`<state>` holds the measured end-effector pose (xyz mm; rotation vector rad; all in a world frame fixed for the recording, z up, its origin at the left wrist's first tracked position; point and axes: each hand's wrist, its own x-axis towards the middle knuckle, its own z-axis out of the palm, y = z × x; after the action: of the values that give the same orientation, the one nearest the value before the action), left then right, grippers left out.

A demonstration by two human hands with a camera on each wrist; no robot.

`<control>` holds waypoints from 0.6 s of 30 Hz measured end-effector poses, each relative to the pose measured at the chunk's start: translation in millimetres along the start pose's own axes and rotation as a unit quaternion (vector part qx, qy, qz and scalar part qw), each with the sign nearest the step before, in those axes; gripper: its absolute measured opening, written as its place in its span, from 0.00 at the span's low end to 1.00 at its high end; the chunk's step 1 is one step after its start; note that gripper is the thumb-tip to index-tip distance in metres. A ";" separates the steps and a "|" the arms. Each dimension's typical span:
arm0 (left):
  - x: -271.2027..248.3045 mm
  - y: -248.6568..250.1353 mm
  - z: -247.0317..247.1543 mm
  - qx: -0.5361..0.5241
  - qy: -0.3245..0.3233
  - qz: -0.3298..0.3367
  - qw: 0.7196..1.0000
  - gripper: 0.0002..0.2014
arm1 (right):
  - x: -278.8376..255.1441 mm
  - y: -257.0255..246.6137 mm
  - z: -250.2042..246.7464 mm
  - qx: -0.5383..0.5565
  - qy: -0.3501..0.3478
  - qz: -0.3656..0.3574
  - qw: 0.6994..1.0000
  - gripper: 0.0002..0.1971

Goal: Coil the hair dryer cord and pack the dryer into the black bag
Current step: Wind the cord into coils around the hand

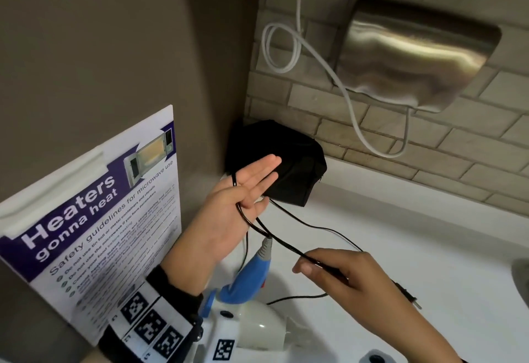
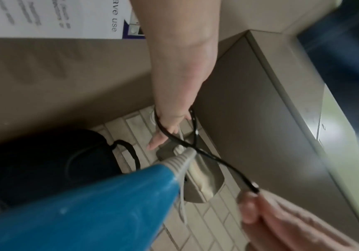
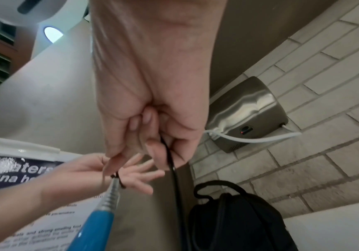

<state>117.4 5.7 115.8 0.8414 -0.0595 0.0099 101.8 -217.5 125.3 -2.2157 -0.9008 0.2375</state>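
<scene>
The hair dryer (image 1: 252, 325), white with a blue handle (image 1: 252, 276), lies on the white counter at the bottom centre. Its black cord (image 1: 286, 243) runs up from the handle and loops around my left hand (image 1: 246, 190), which is held flat with fingers straight, palm up. My right hand (image 1: 337, 271) pinches the cord between thumb and fingers to the right of the handle. The plug (image 1: 409, 296) sticks out beyond that hand. The black bag (image 1: 289, 168) stands in the corner behind my left hand. The loop around the left hand (image 2: 174, 125) shows in the left wrist view; the right hand (image 3: 152, 135) grips the cord (image 3: 175, 178).
A laminated microwave safety sign (image 1: 94, 233) leans on the left wall. A steel hand dryer (image 1: 415, 56) with a white cable (image 1: 286, 47) hangs on the tiled wall above the white counter (image 1: 400, 233). A sink edge (image 1: 521, 276) shows at the right.
</scene>
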 end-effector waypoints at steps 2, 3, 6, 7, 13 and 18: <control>2.1 1.8 -3.5 0.046 -0.004 -0.002 0.999 0.34 | -1.7 -7.4 -9.9 -0.011 -0.004 -0.009 1.000 0.10; 2.3 3.4 -4.3 0.058 -0.014 -0.007 0.998 0.32 | -1.9 -10.6 -16.2 -0.017 0.001 -0.012 1.000 0.11; 1.8 6.3 -5.0 0.096 -0.055 -0.031 0.993 0.22 | 2.4 -19.0 -39.1 -0.025 0.057 -0.053 0.997 0.13; 1.3 5.7 -3.7 0.111 -0.074 -0.040 0.990 0.19 | 6.6 -21.6 -47.0 -0.027 0.079 -0.070 0.994 0.12; -5.2 1.1 18.6 0.131 -0.190 -0.128 0.964 0.26 | 50.6 -38.7 -72.0 0.003 0.166 -0.128 0.978 0.03; -12.2 4.5 29.3 0.073 -0.299 -0.185 0.933 0.30 | 90.7 -31.1 -64.1 0.079 0.183 -0.112 0.973 0.02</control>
<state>103.7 -12.9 137.9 0.9692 -0.4778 -0.6056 178.5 -177.2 201.4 -1.9056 -0.8813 -0.1956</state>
